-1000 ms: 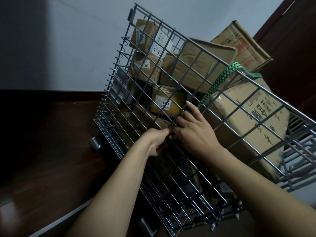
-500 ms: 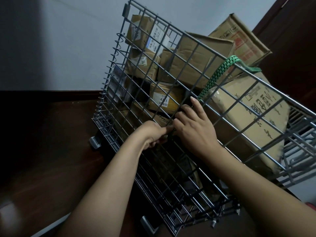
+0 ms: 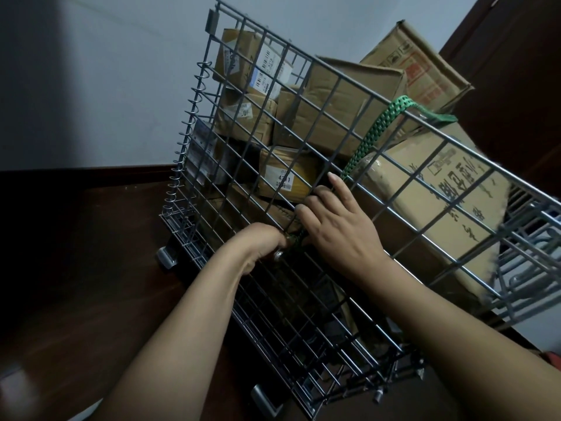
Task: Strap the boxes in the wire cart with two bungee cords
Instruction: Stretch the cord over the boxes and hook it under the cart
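Shiny grey metal wire cart (image 3: 334,95); matt brown cardboard boxes (image 3: 340,117); woven green bungee cord (image 3: 376,129)

Boxes (image 3: 343,117) stacked in the wire cart (image 3: 303,323); bungee cord (image 3: 373,133) runs over its rim down the near panel to the right hand (image 3: 340,235), left hand (image 3: 261,247) just beside

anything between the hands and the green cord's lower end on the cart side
Nothing visible: left hand and right hand both meet the lower end of the green bungee cord at the side mesh of the wire cart; boxes lie behind it.
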